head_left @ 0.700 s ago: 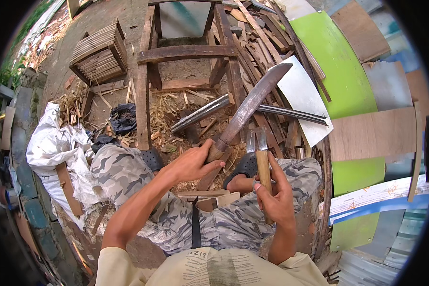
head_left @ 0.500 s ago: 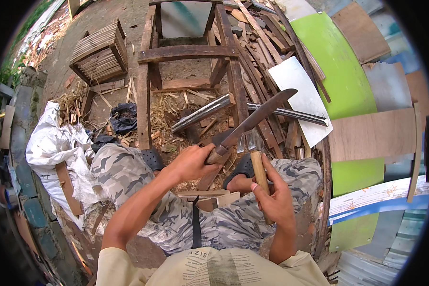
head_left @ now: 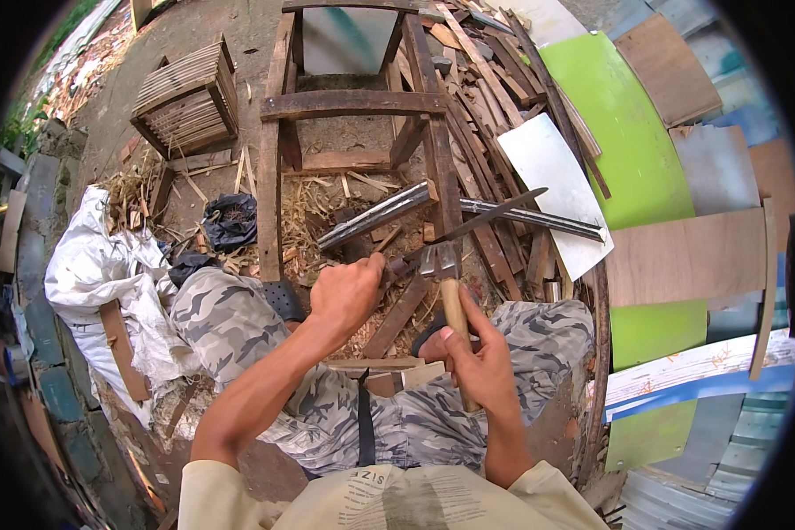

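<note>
From the head view: a machete is gripped by its handle in the left hand, with the blade seen almost edge-on and angled off to the far right. A claw-headed hammer is held by its wooden shaft in the right hand, claw end far. So both hands are clamped on something and kept apart. The blade is crossed by the claw in the picture, but whether they're touching can't be told.

Sketchy bits, tbh: if the blade gets twisted or glances off the claw, the right fingers or the right knee could be nicked. The tip could also be snagged on the metal rail if it's swung low, and a loose grip could be jarred free.
</note>
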{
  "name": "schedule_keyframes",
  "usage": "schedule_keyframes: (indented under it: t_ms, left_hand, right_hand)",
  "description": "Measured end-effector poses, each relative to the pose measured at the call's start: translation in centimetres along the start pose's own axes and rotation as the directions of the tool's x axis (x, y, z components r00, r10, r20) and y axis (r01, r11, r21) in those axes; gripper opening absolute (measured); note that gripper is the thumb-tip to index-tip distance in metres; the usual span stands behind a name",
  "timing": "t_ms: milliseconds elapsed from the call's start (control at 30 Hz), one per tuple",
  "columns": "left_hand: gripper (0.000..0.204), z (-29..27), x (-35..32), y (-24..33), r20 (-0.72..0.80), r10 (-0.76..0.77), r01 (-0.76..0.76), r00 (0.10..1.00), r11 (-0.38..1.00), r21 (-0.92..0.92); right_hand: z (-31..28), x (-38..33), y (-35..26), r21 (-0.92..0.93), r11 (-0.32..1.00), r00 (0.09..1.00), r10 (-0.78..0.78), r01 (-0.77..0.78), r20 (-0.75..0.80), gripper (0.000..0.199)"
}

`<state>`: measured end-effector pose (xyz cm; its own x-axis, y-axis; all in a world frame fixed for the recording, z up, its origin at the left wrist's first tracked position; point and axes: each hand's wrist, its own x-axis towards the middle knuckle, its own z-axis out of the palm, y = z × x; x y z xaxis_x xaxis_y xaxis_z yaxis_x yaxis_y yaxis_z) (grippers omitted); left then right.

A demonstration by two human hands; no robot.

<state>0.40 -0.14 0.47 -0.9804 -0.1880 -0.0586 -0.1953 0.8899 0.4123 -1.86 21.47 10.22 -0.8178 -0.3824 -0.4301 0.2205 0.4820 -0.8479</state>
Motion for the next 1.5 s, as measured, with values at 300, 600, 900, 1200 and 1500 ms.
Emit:
schedule_keyframes:
  t_ms: [300, 600, 900, 1200, 1500]
  left_hand:
    - [0.019, 0.0, 0.1, -0.3, -0.095, 0.020, -0.016, 0.995, 0.999, 0.048]
    - [0.014, 0.3, 0.7, 0.7, -0.088, -0.012, 0.020, 0.996, 0.996, 0.090]
    - [0.017, -0.8, 0.6, 1.0, -0.163, 0.011, -0.004, 0.986, 0.999, 0.038]
    - [0.032, -1.2, -0.5, 0.2, -0.126, 0.022, -0.049, 0.992, 0.976, -0.211]
    - [0.039, -0.5, -0.3, -0.5, 0.181, 0.028, 0.068, 0.983, 0.862, -0.502]
  right_hand:
    - [0.7, 0.1, 1.0, 0.050, 0.998, 0.994, 0.043, -0.048, 0.100, 0.063]
    - [1.9, 0.3, 2.3, 0.064, 0.996, 0.992, -0.063, 0.056, 0.113, 0.062]
    - [0.8, -0.7, 0.6, 0.232, 0.972, 0.996, 0.027, -0.046, 0.083, 0.066]
    - [-0.1, -0.2, 5.9, 0.239, 0.970, 0.972, -0.089, 0.036, 0.215, 0.076]
    - [-0.5, -0.4, 7.6, -0.201, 0.891, 0.910, -0.374, 0.407, 0.180, 0.071]
